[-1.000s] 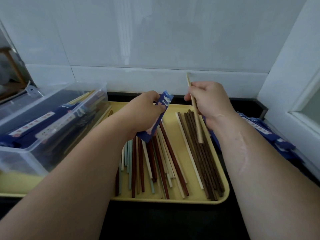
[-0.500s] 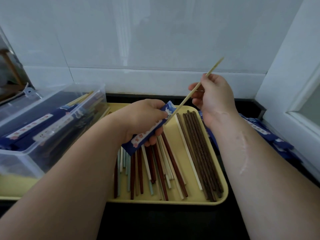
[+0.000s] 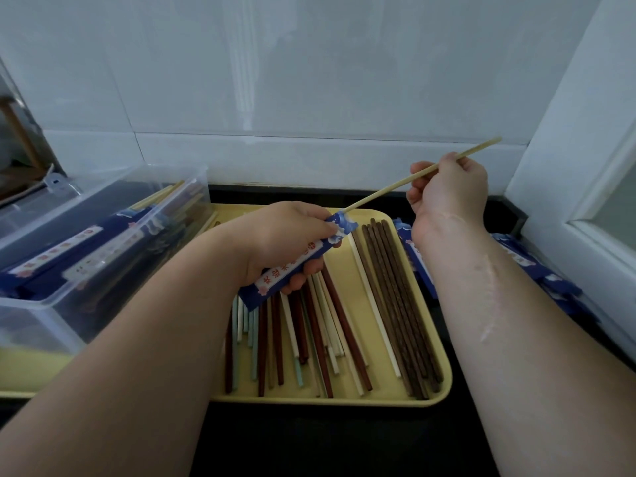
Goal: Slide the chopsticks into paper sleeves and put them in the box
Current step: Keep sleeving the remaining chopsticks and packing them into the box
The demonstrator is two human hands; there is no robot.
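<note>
Head view, slim pale chopstick (image 3: 395, 188), flat paper sleeve (image 3: 296, 262)

Pale chopstick (image 3: 389, 190) tip at blue sleeve (image 3: 298, 262) mouth, perhaps just inside.

Box (image 3: 113, 256) hems me on the left, wall (image 3: 309, 98) far, window frame (image 3: 568, 132) right; room lies over the near tray (image 3: 327, 401), between my left arm (image 3: 155, 339) and right arm (image 3: 516, 321)

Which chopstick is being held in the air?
The pale bamboo chopstick pinched in the right hand, its tip at the blue paper sleeve; the others lie in the yellow plastic tray or the clear plastic box.
</note>
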